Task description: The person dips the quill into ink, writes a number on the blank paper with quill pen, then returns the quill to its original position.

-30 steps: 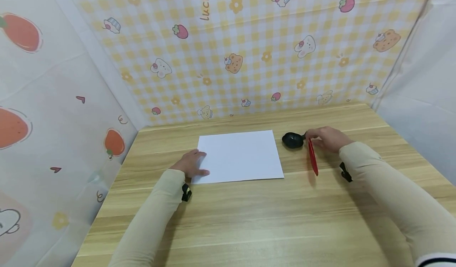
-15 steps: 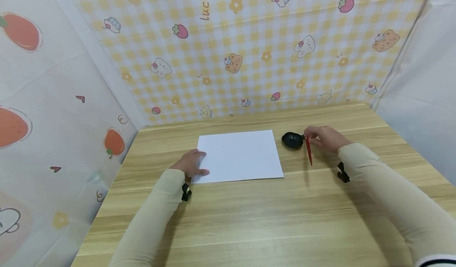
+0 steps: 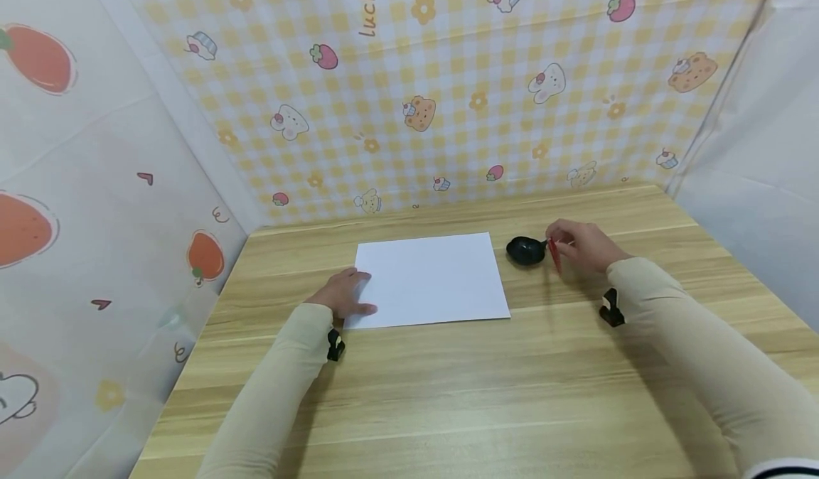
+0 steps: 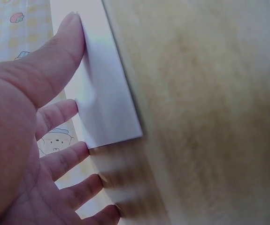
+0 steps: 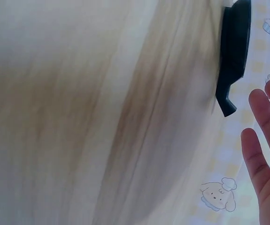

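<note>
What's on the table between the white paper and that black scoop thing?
Nothing: in the head view only bare wooden table separates the white paper from the black scoop.

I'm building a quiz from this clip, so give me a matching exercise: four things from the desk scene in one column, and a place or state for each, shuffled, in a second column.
Things:
1. white paper
2. red pen
3. black scoop
4. left hand

Places or states:
A. pinched in the right hand
B. lies flat in the middle of the wooden table
C. rests on the paper's near left corner
D. lies on the table between the paper and the right hand

Pairs: 1-B, 2-A, 3-D, 4-C
</note>
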A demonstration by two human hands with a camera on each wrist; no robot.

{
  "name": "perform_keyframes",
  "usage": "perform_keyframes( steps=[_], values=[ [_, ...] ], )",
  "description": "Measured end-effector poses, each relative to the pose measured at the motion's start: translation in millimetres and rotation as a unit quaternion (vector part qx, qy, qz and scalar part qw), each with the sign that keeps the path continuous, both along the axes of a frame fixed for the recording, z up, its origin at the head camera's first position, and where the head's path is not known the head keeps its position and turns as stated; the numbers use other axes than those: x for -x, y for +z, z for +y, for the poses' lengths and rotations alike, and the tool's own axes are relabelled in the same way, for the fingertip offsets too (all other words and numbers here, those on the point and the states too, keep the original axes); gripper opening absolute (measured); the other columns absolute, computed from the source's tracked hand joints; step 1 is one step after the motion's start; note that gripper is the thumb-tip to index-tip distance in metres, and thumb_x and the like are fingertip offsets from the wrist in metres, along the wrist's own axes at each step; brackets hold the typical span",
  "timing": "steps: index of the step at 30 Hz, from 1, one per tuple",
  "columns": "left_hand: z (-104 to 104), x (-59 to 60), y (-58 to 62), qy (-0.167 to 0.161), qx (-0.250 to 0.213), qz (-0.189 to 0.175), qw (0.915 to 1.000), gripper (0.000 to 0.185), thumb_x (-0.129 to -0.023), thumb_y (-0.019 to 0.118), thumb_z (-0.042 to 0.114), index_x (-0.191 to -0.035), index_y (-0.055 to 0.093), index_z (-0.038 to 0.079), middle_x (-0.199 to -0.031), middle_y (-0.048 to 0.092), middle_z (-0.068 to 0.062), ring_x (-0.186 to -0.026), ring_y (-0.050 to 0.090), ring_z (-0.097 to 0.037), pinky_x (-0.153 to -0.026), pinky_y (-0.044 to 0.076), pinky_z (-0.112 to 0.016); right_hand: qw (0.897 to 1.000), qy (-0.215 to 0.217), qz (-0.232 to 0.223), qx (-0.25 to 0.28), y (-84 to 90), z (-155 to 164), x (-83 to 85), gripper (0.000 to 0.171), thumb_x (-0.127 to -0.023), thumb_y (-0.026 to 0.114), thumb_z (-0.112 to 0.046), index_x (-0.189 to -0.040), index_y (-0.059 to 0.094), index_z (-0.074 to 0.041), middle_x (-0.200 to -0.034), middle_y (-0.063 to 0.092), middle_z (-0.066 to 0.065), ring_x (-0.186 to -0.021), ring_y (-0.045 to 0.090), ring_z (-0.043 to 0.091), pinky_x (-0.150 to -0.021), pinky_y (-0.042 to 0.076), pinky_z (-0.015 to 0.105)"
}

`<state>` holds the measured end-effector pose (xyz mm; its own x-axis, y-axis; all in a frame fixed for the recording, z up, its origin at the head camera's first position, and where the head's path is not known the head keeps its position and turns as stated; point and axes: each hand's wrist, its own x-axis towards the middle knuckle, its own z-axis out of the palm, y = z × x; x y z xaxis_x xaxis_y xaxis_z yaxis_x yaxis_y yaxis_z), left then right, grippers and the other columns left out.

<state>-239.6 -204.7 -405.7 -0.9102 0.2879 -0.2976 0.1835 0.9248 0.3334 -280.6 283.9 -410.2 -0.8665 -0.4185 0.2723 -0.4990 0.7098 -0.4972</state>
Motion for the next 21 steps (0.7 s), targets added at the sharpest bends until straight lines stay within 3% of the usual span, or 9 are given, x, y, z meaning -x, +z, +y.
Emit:
perform_keyframes(
  steps=[6, 11, 14, 18, 21],
  values=[
    [-0.9, -0.6, -0.5, -0.006, 0.003, 0.002, 1.0000, 0.075, -0.087, 0.073, 0.036, -0.146, 0.040, 0.005, -0.153, 0.026, -0.025, -0.138, 0.024, -0.047, -0.108, 0.026, -0.058, 0.999, -0.003, -0.005, 0.038, 1.3, -1.6, -1.8, 0.023, -0.086, 0.063, 0.011, -0.107, 0.060, 0.001, -0.094, 0.070, 0.015, -0.088, 0.066, 0.034, -0.081, 0.050, 0.047],
    [-0.7, -0.6, -0.5, -0.006, 0.002, 0.000, 1.0000, 0.075, -0.087, 0.073, 0.036, -0.146, 0.039, 0.005, -0.153, 0.025, -0.026, -0.138, 0.023, -0.048, -0.108, 0.026, -0.059, 0.997, 0.003, 0.037, 0.074, 6.3, -7.1, -7.0, 0.023, -0.083, 0.068, 0.009, -0.103, 0.061, 0.002, -0.096, 0.069, 0.018, -0.090, 0.065, 0.030, -0.082, 0.045, 0.018],
    [-0.7, -0.1, -1.1, -0.007, 0.002, 0.000, 1.0000, 0.075, -0.088, 0.072, 0.036, -0.147, 0.039, 0.005, -0.153, 0.025, -0.026, -0.138, 0.023, -0.048, -0.108, 0.026, -0.059, 0.994, -0.004, 0.044, 0.097, 8.7, -9.7, -9.4, 0.018, -0.085, 0.068, 0.005, -0.101, 0.061, 0.002, -0.096, 0.069, 0.019, -0.090, 0.064, 0.017, -0.081, 0.038, 0.007],
    [-1.5, 0.2, -2.3, -0.011, 0.005, 0.003, 0.9999, 0.075, -0.088, 0.071, 0.037, -0.147, 0.038, 0.005, -0.153, 0.024, -0.026, -0.138, 0.023, -0.048, -0.108, 0.025, -0.059, 0.993, -0.019, 0.017, 0.112, 10.1, -11.1, -9.6, 0.014, -0.089, 0.067, 0.000, -0.100, 0.060, 0.000, -0.098, 0.069, 0.020, -0.086, 0.057, -0.002, -0.077, 0.038, 0.007],
    [-2.1, 0.2, -3.0, -0.012, 0.006, 0.005, 0.9999, 0.074, -0.089, 0.071, 0.036, -0.148, 0.038, 0.005, -0.154, 0.023, -0.026, -0.138, 0.022, -0.048, -0.108, 0.025, -0.060, 0.993, -0.026, -0.006, 0.118, 9.9, -10.1, -8.2, 0.014, -0.090, 0.066, -0.002, -0.101, 0.059, 0.001, -0.099, 0.068, 0.021, -0.084, 0.056, -0.002, -0.075, 0.040, 0.008]
  ],
)
